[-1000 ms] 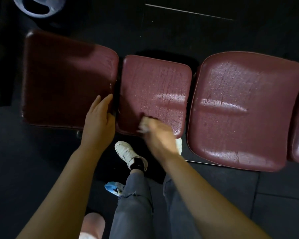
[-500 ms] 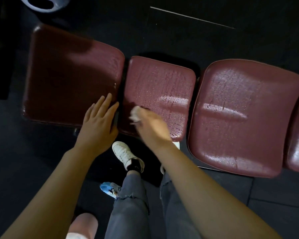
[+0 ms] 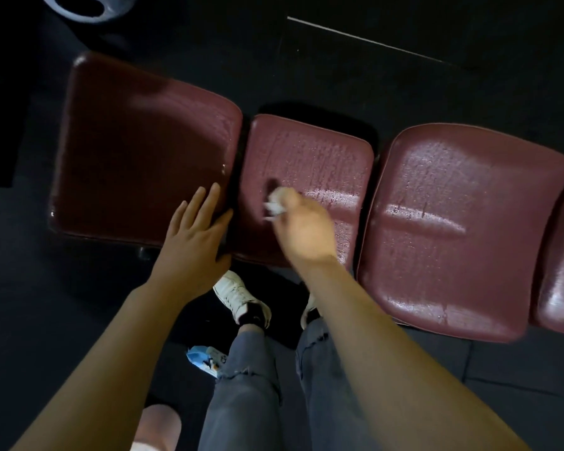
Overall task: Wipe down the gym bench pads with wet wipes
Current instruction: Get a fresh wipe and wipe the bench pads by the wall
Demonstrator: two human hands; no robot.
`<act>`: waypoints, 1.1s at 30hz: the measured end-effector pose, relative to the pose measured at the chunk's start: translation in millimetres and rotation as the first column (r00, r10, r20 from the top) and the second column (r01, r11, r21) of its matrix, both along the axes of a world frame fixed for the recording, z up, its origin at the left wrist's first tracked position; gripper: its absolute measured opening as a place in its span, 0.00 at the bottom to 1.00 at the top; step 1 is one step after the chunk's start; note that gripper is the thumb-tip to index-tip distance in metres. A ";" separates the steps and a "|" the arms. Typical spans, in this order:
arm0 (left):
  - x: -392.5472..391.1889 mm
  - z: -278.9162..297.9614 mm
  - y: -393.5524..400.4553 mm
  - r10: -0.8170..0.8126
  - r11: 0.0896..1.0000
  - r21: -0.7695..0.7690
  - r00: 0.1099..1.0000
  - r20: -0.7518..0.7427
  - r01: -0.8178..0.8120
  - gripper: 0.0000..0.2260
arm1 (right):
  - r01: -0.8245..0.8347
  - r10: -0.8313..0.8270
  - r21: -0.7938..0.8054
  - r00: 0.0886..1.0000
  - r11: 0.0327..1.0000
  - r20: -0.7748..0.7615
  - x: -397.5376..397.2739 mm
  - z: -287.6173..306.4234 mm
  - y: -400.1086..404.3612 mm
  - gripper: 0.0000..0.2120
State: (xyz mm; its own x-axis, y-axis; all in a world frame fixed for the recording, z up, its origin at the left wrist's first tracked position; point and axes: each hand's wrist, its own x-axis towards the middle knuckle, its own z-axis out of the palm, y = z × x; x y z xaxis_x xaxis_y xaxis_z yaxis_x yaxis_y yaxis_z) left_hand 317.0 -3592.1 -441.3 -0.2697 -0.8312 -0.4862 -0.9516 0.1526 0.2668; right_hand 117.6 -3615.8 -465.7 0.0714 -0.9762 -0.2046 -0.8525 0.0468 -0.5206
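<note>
Midway, roughly: right hand (image 3: 303,232) scrubbing the centre pad (image 3: 310,164) with a bunched wet wipe (image 3: 275,205) gripped tight; left hand (image 3: 194,242) flat, fingers spread, on the left pad (image 3: 137,151). Right-of-frame pad (image 3: 463,222) glistening, likely done; left pad dull, probably remaining.

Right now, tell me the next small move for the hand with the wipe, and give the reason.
Probably sweep the wipe toward the far left corner of the middle pad. The right hand holds it bunched near that pad's near-left part, and streaks and shine cover the right side, while the far left looks duller. The left hand rests flat on the left pad, bracing.
</note>
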 end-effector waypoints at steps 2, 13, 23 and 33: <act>1.4 1.3 1.3 -0.021 1.000 0.002 1.000 0.020 0.020 0.37 | 0.298 -0.284 0.097 0.948 0.950 -0.141 -57.6 -5.3 18.0 0.09; 2.1 -7.9 5.5 -0.017 0.995 -0.096 0.998 0.056 0.022 0.37 | -0.174 0.171 0.008 0.974 0.985 0.148 33.2 -0.4 -35.7 0.13; -0.5 -4.0 4.2 -0.007 0.998 -0.057 0.999 0.052 0.010 0.37 | 0.436 -0.421 0.041 0.885 0.899 -0.199 -61.4 -9.6 -25.2 0.09; -5.1 -0.1 4.4 0.003 0.998 -0.059 0.999 0.052 0.000 0.37 | 0.123 -0.123 -0.012 0.978 0.992 -0.167 -43.0 -15.4 -42.5 0.13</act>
